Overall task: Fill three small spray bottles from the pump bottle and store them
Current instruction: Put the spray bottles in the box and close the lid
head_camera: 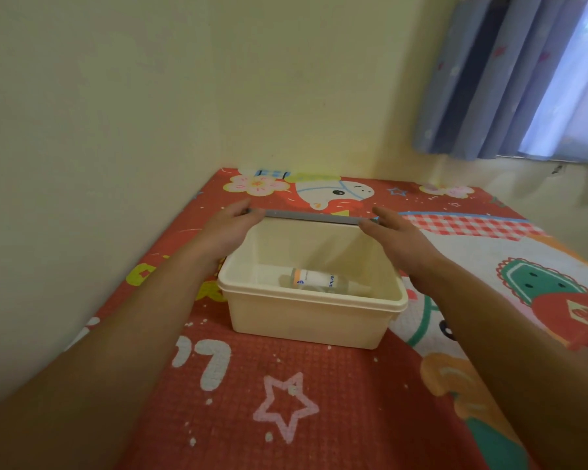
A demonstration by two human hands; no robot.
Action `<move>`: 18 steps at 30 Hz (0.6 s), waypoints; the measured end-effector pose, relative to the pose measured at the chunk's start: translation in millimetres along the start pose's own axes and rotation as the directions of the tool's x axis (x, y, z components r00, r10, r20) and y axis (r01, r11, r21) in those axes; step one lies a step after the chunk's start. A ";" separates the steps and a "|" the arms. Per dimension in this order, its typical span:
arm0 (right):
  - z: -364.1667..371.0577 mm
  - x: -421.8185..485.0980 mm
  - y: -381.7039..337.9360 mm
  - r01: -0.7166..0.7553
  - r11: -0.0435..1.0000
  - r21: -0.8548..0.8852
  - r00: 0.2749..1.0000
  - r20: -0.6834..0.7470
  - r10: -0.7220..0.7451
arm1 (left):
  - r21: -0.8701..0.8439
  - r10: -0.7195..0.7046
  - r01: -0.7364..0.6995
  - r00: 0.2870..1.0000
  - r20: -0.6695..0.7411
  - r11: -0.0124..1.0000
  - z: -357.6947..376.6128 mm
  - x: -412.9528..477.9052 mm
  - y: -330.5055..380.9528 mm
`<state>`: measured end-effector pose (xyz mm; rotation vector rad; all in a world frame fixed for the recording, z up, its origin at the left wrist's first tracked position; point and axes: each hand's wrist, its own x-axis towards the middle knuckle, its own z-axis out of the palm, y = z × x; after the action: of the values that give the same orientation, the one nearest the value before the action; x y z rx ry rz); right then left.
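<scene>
L hand (235, 217), R hand (389, 230) hold lid (316, 217); red mat (286, 385), yellow walls (150, 96), blue curtain (506, 79).

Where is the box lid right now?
Head view, centre: the grey lid is held edge-on over the far rim of the cream box, between left hand and right hand.

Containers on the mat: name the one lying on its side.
The clear labelled bottle, flat on the bottom of the cream box; the box itself stands upright and open, its grey lid held above the far rim.
</scene>
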<state>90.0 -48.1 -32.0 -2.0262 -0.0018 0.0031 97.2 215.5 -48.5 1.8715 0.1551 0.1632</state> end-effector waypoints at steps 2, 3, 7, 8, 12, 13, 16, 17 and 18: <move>1.2 3.1 -2.0 -0.007 1.000 -0.021 1.000 0.003 0.007 | -0.016 -0.001 0.001 1.000 0.000 1.000 -0.1 1.6 -0.4; 2.0 4.0 -2.5 -0.011 1.000 -0.019 1.000 0.005 0.011 | -0.016 0.006 -0.006 1.000 -0.001 1.000 -0.1 2.4 -0.5; 3.7 2.7 -1.4 0.015 0.999 -0.033 1.000 -0.013 -0.016 | -0.012 0.047 -0.047 0.998 -0.029 0.999 2.0 1.1 -0.2; 3.5 1.8 0.0 0.026 0.999 -0.021 0.999 -0.022 -0.026 | -0.017 0.054 -0.055 0.998 -0.041 0.998 2.6 0.3 -0.2; 1.2 -2.7 5.0 0.039 0.996 0.084 0.999 -0.038 -0.036 | -0.022 0.089 -0.091 0.992 -0.085 0.996 2.5 -4.2 -0.4; 0.5 -4.7 6.1 0.045 0.994 0.103 0.998 -0.041 -0.041 | -0.031 0.094 -0.097 0.991 -0.091 0.995 1.9 -5.1 -0.9; -0.7 -9.7 11.1 0.083 0.989 0.120 0.996 -0.033 -0.080 | -0.100 0.091 -0.100 0.991 -0.093 0.990 1.2 -9.0 -2.9; -0.6 -11.6 12.2 0.097 0.988 0.124 0.995 -0.026 -0.095 | -0.125 0.086 -0.097 0.992 -0.091 0.987 0.8 -10.2 -3.8; -1.0 -13.9 13.6 0.107 0.986 0.128 0.994 -0.022 -0.105 | -0.143 0.083 -0.095 0.993 -0.090 0.985 1.0 -11.8 -4.5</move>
<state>76.1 -55.0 -43.8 -1.8943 -0.0973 -0.0780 85.7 213.7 -53.5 1.7266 0.1137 0.3065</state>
